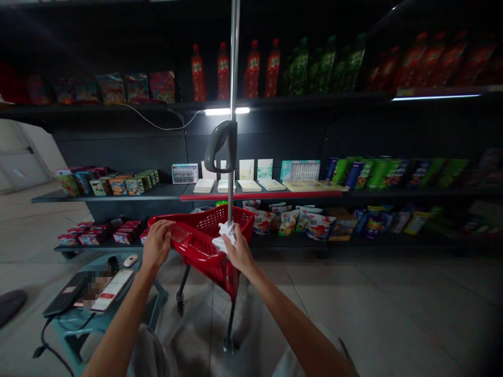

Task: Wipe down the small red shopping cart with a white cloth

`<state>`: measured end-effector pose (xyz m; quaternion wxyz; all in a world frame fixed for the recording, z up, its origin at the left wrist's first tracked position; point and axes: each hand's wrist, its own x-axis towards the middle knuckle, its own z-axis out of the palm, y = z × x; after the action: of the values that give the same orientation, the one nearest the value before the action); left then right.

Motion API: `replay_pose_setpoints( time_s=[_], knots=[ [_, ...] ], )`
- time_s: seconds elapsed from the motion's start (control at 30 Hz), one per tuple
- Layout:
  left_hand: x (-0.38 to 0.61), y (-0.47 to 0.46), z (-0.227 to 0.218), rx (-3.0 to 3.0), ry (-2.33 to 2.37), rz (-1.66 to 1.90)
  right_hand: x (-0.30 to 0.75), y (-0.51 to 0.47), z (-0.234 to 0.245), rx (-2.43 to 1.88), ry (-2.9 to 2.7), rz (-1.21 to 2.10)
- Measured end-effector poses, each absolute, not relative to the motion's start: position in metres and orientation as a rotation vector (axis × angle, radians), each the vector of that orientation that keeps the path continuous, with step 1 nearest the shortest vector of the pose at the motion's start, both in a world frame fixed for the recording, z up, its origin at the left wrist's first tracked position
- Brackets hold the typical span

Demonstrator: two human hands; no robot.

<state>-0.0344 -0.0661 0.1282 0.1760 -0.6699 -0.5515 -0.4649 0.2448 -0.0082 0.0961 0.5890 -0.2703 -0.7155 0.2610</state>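
My left hand (157,244) lies over the near rim of a red plastic shopping basket (184,220), its fingers curled on the plastic. My right hand (239,255) grips a crumpled white cloth (223,236) against the basket's right side, next to a vertical metal pole (234,63). The pole rises from the basket's wheeled stand and carries a grey plastic handle (220,149) higher up. Part of the basket's inside is hidden behind my hands and the cloth.
Dark store shelves (259,195) hold bottled drinks, snack bags, books and boxes ahead. At the lower left, a low teal cart (151,298) carries a laptop (65,293), a white mouse (130,260) and a phone-like device. A tiled floor surrounds the basket stand.
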Motion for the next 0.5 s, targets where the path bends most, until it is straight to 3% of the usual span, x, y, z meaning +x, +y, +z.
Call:
replay_pose_setpoints(
  time_s=[0.27,0.5],
  knots=[
    [0.078,-0.107,0.117,-1.929,-1.437,-1.311,0.205,-0.014,0.088,-0.565,-1.720,0.672],
    [0.067,-0.085,0.103,-1.686,-1.765,-1.136,0.187,-0.001,0.087,-0.470,-1.853,0.674]
  ],
)
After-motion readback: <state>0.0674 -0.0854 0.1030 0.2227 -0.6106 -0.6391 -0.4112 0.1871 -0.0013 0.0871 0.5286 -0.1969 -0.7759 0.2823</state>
